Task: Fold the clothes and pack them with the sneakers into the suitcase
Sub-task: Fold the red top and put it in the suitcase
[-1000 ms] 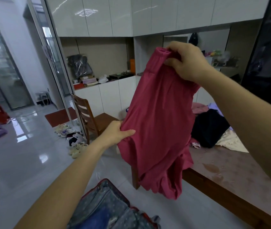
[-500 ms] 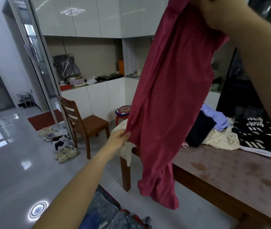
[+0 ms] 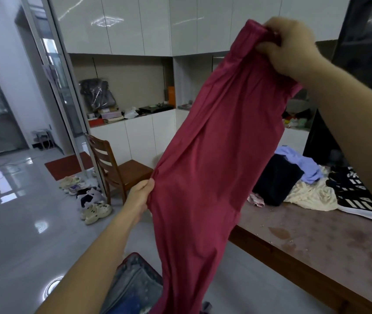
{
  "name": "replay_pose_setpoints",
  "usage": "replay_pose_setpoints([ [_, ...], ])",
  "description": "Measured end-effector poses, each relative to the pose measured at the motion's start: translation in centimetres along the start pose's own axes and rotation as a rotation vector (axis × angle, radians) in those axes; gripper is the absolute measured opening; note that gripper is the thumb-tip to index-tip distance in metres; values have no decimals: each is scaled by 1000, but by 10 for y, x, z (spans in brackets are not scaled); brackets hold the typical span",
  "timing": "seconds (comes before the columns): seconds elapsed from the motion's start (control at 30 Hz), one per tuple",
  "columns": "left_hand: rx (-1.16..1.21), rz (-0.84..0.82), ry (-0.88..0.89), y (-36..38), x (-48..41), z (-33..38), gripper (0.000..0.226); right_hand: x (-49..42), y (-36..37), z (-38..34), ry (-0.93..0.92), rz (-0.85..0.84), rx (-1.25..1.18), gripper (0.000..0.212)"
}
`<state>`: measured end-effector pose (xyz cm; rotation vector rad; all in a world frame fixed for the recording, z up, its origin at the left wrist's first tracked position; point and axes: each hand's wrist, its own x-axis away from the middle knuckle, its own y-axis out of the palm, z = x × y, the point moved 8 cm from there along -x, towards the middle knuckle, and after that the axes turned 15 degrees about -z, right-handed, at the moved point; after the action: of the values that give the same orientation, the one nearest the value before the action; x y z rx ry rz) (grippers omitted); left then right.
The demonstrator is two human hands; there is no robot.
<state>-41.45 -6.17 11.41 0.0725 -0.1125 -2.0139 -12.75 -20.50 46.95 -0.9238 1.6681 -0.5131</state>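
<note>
Above the open suitcase (image 3: 135, 288) we hold red trousers (image 3: 207, 168) unfolded, right hand (image 3: 291, 45) gripping the waistband, left hand (image 3: 140, 196) pinching a side seam, while other clothes (image 3: 294, 177) and sneakers (image 3: 353, 193) wait unpacked on the surface (image 3: 316, 241), so most work remains.

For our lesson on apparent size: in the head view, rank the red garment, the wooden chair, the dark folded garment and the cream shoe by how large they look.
1. red garment, though nearest the camera
2. wooden chair
3. dark folded garment
4. cream shoe
</note>
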Motion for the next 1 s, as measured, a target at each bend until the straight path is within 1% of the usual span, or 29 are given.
replay_pose_setpoints([
  [0.1,-3,-31,-2,3,1,0,23,1,-1,-6,-29,23,14,30],
  [0.17,-59,-31,15,3,1,3,25,1,-3,-8,-40,36,18,31],
  [0.3,-443,99,68,-6,-2,13,29,4,-3,-14,-68,14,60,32],
  [0.33,-486,138,65,-7,-3,13,30,5,-1,-16,-81,10,68,32],
  [0.37,-480,169,43,-7,-3,11,31,6,0,-18,-87,5,69,32],
  [0.5,-250,209,-83,5,-2,-2,28,7,1,-23,-94,-1,65,32],
  [0.57,-156,194,-174,17,-3,-8,35,7,-2,-26,-108,7,75,31],
  [0.6,-79,162,-269,24,-3,-19,45,8,-3,-28,-115,13,75,31],
  [0.67,115,21,-458,52,1,-45,70,9,-5,-31,-128,17,74,31],
  [0.7,176,-39,-500,65,4,-53,82,10,-6,-32,-131,16,76,31],
  [0.77,279,-88,-493,83,1,-65,97,11,-8,-32,-130,11,79,31],
  [0.8,344,-102,-484,91,1,-67,99,12,-8,-30,-126,8,82,31],
  [0.87,449,-121,-453,109,4,-60,94,12,-10,-24,-118,8,87,31],
  [0.93,514,-143,-413,122,6,-54,83,14,-13,-15,-103,13,91,31],
  [1.0,584,-208,-381,133,6,-50,71,18,-15,-5,-83,13,93,30],
])
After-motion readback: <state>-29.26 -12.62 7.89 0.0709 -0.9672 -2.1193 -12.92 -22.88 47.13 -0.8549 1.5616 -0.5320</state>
